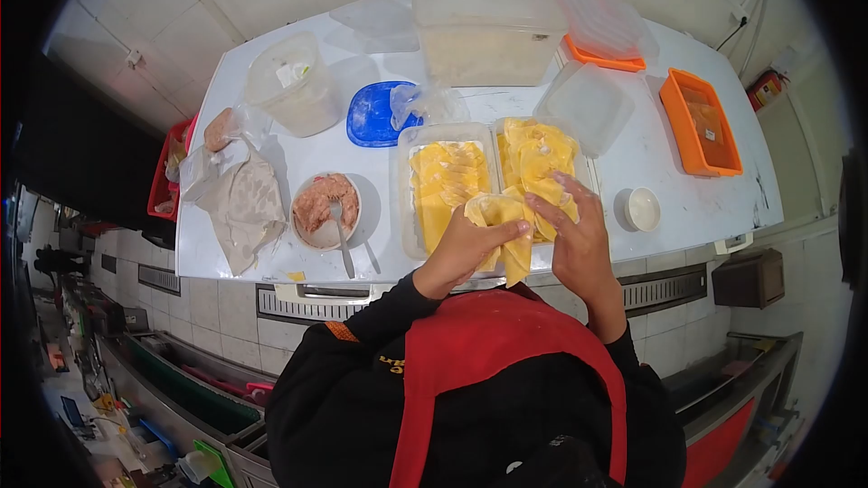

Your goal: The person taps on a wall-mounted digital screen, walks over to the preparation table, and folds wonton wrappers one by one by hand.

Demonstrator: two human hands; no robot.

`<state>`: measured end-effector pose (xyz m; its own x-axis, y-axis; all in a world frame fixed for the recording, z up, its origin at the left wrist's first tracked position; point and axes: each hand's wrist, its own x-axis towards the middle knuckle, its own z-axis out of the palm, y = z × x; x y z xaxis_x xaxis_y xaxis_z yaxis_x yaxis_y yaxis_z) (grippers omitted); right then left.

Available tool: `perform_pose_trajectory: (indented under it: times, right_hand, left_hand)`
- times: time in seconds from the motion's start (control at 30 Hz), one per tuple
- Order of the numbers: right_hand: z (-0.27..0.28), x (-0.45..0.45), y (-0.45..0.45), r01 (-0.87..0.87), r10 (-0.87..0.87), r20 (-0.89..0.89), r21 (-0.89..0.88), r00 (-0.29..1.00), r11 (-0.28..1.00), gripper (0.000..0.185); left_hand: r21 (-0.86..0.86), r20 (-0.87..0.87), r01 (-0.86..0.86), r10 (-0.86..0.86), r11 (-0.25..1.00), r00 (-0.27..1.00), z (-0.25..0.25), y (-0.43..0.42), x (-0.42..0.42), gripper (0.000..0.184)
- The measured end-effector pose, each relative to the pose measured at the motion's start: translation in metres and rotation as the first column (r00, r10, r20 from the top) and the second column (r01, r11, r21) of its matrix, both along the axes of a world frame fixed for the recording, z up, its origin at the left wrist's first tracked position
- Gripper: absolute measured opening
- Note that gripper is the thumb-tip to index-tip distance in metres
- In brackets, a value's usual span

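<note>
My left hand (pixel 466 251) is closed around a floppy yellow dough wrapper (pixel 514 258), thumb pressed across it and one end hanging down. My right hand (pixel 580 239) is beside it, fingers apart, one fingertip at the wrapper's right edge. Just behind both hands, a clear tub holds overlapping yellow wrapper pieces (pixel 541 149) dusted white. To its left, a second tub (pixel 404 158) contains folded yellow pieces in rows. A white bowl (pixel 299 228) of pink minced filling (pixel 318 201) stands farther left, with a metal spoon (pixel 344 248) resting in it.
A small white bowl (pixel 643 210) sits right of the tubs; an orange tray (pixel 685 126) lies beyond it. At the back are a blue lid (pixel 369 117), a tall clear container (pixel 294 95) and a large clear bin (pixel 488 45). A crumpled cloth (pixel 242 208) lies left.
</note>
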<state>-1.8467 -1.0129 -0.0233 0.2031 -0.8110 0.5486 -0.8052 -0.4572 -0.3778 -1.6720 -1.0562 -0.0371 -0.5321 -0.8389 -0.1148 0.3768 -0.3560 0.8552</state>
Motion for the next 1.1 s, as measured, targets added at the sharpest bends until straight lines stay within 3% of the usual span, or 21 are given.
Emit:
perform_pose_trajectory:
  times: [0.1, 0.2, 0.23, 0.3, 0.4, 0.5, 0.6, 0.8, 0.9, 1.0, 1.1]
  right_hand:
    - [0.006, 0.003, 0.003, -0.067, 0.066, 0.059, 0.03, 0.996, 0.997, 0.055]
    - [0.0, 0.007, -0.001, 0.038, -0.039, -0.015, -0.03, 0.999, 0.999, 0.048]
    - [-0.004, 0.01, 0.001, 0.003, -0.017, 0.202, 0.067, 0.979, 0.998, 0.046]
    - [-0.014, 0.021, 0.009, -0.128, -0.037, 0.6, 0.229, 0.799, 0.965, 0.042]
    - [-0.031, 0.032, 0.007, -0.206, -0.078, 0.866, 0.204, 0.494, 0.957, 0.042]
    - [-0.025, 0.032, 0.003, -0.209, -0.123, 0.921, 0.212, 0.369, 0.955, 0.043]
    - [-0.026, 0.029, 0.001, -0.225, -0.074, 0.904, 0.182, 0.42, 0.957, 0.044]
    - [-0.023, 0.036, 0.003, -0.198, -0.134, 0.943, 0.2, 0.306, 0.96, 0.045]
    - [-0.019, 0.033, 0.001, -0.252, -0.051, 0.958, 0.125, 0.281, 0.96, 0.041]
    - [-0.016, 0.005, -0.003, -0.407, 0.094, 0.798, 0.198, 0.595, 0.891, 0.039]
    - [-0.002, -0.004, -0.004, -0.417, 0.141, 0.719, 0.222, 0.681, 0.881, 0.038]
  left_hand:
    - [0.041, -0.039, -0.017, 0.019, 0.999, 0.999, 0.003, 0.002, 0.002, 0.029]
    - [0.071, -0.015, -0.037, 0.039, 0.997, 0.999, -0.004, 0.0, 0.002, 0.028]
    - [0.09, -0.051, -0.068, 0.073, 0.994, 0.996, -0.006, -0.001, 0.001, 0.027]
    - [0.136, -0.119, -0.126, 0.143, 0.983, 0.983, -0.01, -0.001, -0.003, 0.026]
    - [0.266, -0.222, -0.168, 0.23, 0.949, 0.948, -0.01, -0.001, -0.012, 0.025]
    - [0.383, -0.264, -0.108, 0.221, 0.917, 0.939, -0.014, -0.002, -0.011, 0.024]
    - [0.368, -0.273, -0.073, 0.183, 0.927, 0.944, -0.015, -0.003, -0.01, 0.026]
    - [0.424, -0.299, -0.05, 0.191, 0.904, 0.935, -0.012, -0.001, -0.01, 0.027]
    - [0.429, -0.34, 0.041, 0.119, 0.902, 0.933, -0.01, -0.002, -0.007, 0.028]
    - [0.333, -0.294, 0.114, -0.012, 0.936, 0.956, -0.011, -0.004, 0.0, 0.032]
    - [0.173, -0.199, 0.06, -0.025, 0.983, 0.98, -0.005, 0.001, -0.002, 0.033]
